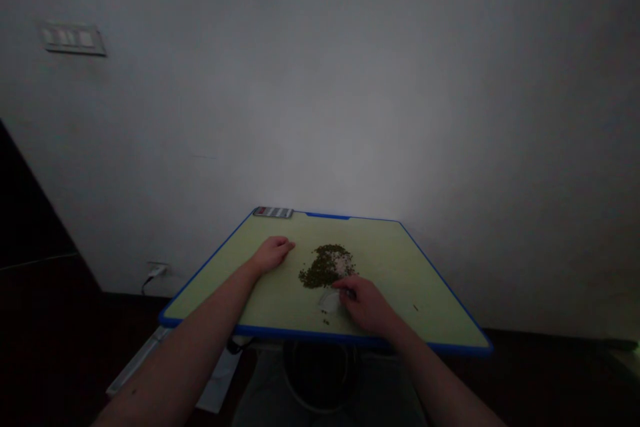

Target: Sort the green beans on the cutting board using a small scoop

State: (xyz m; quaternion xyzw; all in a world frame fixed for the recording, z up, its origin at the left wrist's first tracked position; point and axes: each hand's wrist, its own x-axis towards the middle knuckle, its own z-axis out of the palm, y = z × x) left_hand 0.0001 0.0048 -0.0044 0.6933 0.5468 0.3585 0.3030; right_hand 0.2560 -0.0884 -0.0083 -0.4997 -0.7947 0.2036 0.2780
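A loose pile of small greenish-brown grains (320, 272) is spread on the pale yellow tabletop (390, 253), with a patch of whitish grains (342, 264) at its right side. My right hand (365, 303) is closed at the pile's near edge, its fingers on the rim of a clear round dish (329, 301). Its grip is partly hidden by the hand. To the left of the pile, my left hand (273, 253) rests on the tabletop with its fingers curled together; nothing shows in them. A few stray grains (326, 321) lie close to the front edge.
Blue edging (445, 280) runs around the table, which stands against a grey wall (320, 93). A flat phone-like device (273, 212) lies at the far left corner. Below the front edge is a dark round container (320, 377). A small brown stick-like bit (415, 307) lies on the right.
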